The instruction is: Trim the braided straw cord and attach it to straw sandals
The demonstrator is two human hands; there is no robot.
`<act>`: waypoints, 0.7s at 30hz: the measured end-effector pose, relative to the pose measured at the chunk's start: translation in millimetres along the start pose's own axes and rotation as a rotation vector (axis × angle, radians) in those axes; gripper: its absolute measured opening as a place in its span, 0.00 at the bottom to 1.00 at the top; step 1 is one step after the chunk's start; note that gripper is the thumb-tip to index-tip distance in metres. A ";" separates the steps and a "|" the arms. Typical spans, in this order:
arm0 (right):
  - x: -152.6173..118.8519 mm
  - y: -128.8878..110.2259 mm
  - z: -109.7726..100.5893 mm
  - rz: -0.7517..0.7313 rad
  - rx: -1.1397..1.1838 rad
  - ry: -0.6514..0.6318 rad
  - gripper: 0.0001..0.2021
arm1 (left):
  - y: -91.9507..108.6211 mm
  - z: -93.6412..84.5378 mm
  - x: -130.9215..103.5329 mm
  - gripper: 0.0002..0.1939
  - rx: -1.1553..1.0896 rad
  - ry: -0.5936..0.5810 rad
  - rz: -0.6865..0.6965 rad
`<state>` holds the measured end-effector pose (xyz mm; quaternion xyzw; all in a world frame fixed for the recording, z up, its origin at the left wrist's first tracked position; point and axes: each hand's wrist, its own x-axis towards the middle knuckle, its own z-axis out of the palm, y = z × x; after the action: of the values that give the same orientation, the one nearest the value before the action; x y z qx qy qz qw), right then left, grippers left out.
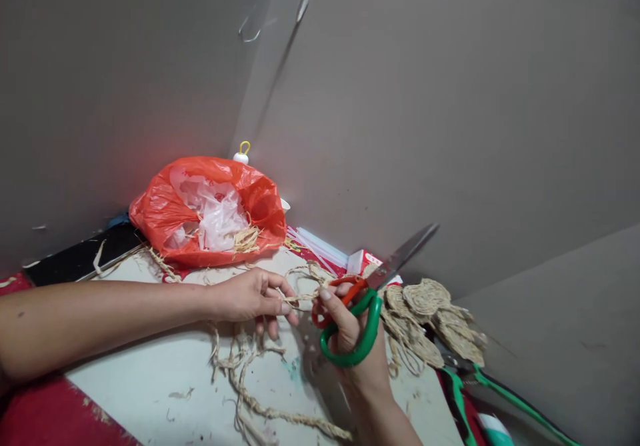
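My left hand (255, 299) pinches a strand of straw-coloured braided cord (303, 297) between thumb and fingers. Scissors (370, 296) with one green and one red handle hang on my right hand (345, 329), their blades pointing up and to the right, away from the cord. The thumb and fingers of that hand also grip the other end of the short cord stretch. More of the cord trails below onto the white board (190, 366), running in a loose braid (295, 418) toward the front. My right fingertips are partly hidden by the scissor handles.
An orange plastic bag (165, 223) with white plastic and straw scraps stands behind. Coiled woven straw pieces (425, 299) are piled at right, near green-and-black-handled pliers (457, 393). A dark flat object (80, 256) lies at left; grey walls (450, 99) rise behind.
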<state>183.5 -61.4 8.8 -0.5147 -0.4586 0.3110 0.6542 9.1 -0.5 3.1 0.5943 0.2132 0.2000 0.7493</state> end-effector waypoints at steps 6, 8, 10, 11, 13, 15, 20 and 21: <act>7.5 -0.9 -10.4 -0.089 -0.096 0.120 0.13 | 3.7 6.6 -3.1 0.19 0.151 0.155 0.103; 6.2 -2.2 -10.8 -0.106 -0.176 0.124 0.12 | 3.7 10.2 -3.9 0.16 0.227 0.215 0.174; 4.5 -4.2 -10.5 -0.127 -0.260 0.116 0.12 | 2.4 12.5 -3.6 0.12 0.276 0.222 0.210; 3.7 -5.5 -10.1 -0.139 -0.298 0.110 0.12 | 1.6 12.9 -3.3 0.11 0.300 0.219 0.214; 2.2 -7.8 -8.8 -0.153 -0.358 0.092 0.12 | 0.6 12.8 -2.7 0.10 0.361 0.209 0.207; 1.0 -8.9 -7.2 -0.147 -0.384 0.081 0.12 | 1.0 12.2 -3.0 0.09 0.409 0.192 0.180; -0.7 -5.4 -4.7 -0.056 -0.357 0.044 0.14 | 5.6 14.2 -6.4 0.07 0.541 0.135 0.177; -1.0 -5.0 -4.2 -0.037 -0.345 0.033 0.15 | 6.1 15.0 -6.8 0.06 0.564 0.126 0.203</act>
<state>186.6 -65.2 13.1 -0.6157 -0.5038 0.2073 0.5693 11.5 -15.0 12.6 0.7834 0.2458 0.2432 0.5164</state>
